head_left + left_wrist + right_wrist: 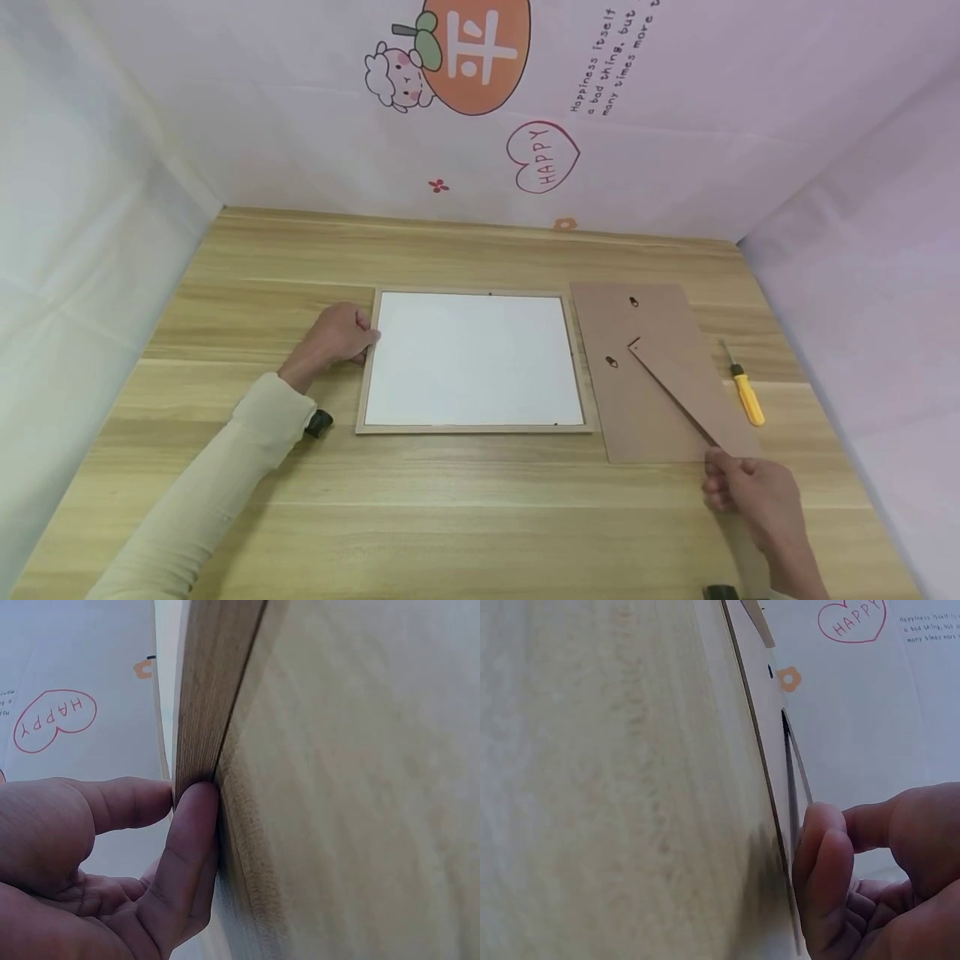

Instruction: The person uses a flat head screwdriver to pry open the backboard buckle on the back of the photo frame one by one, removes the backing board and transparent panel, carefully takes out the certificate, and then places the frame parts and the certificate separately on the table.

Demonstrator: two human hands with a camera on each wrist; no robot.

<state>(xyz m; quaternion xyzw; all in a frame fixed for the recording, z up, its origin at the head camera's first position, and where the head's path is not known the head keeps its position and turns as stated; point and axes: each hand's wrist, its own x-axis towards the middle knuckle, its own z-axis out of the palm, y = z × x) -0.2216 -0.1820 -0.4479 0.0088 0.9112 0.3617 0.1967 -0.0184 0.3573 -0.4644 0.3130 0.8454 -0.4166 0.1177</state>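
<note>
Step in hand, as I judge it: reassembling a picture frame, with the backing about to be lifted. Picture frame lies flat on the wooden table, white sheet facing up; brown backing board lies just beside it on the right, its stand flap lying diagonally on top. Left hand steadies the frame's left edge: in the left wrist view thumb and forefinger are curled and pinch the wooden moulding. Right hand sits at the board's near right corner; right wrist view shows the fingertips closed on a thin edge, probably the flap's tip rather than the board itself, though the angle is too steep to be sure. Yellow-handled screwdriver lies untouched just right of the board. Next move likely calls for raising the board cleanly and squaring it over the frame without shifting the white sheet
</note>
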